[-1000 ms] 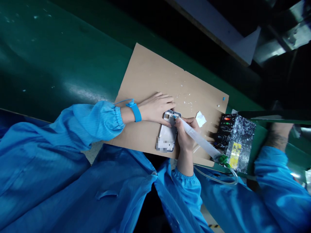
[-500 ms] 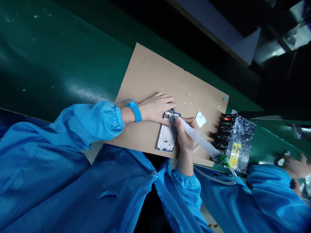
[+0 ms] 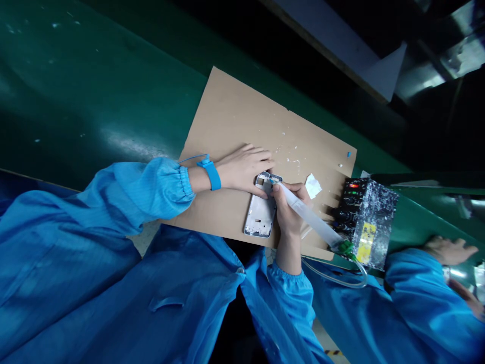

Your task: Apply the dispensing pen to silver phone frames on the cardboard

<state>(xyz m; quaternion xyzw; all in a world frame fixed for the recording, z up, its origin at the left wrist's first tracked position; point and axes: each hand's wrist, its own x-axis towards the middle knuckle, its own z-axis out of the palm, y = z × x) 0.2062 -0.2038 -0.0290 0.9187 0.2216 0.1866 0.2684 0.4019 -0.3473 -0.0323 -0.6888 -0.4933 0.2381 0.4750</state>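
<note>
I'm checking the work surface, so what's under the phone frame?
The phone frame lies flat on a brown cardboard sheet, which rests on the green bench. The left hand and right hand cover its edges, hiding the cardboard there.

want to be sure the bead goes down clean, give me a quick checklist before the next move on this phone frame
1. Left hand steadying the phone frame at its top end: ok.
2. Frame lying flat on the cardboard sheet: ok.
3. Right hand gripping the dispensing syringe like a pen: ok.
4. Syringe tip on the frame's top edge: ok, exact contact cannot tell.
5. Hose from the syringe hanging free, no snag: ok.
6. White specks and a paper scrap on the cardboard near the frame: not ok.
</note>
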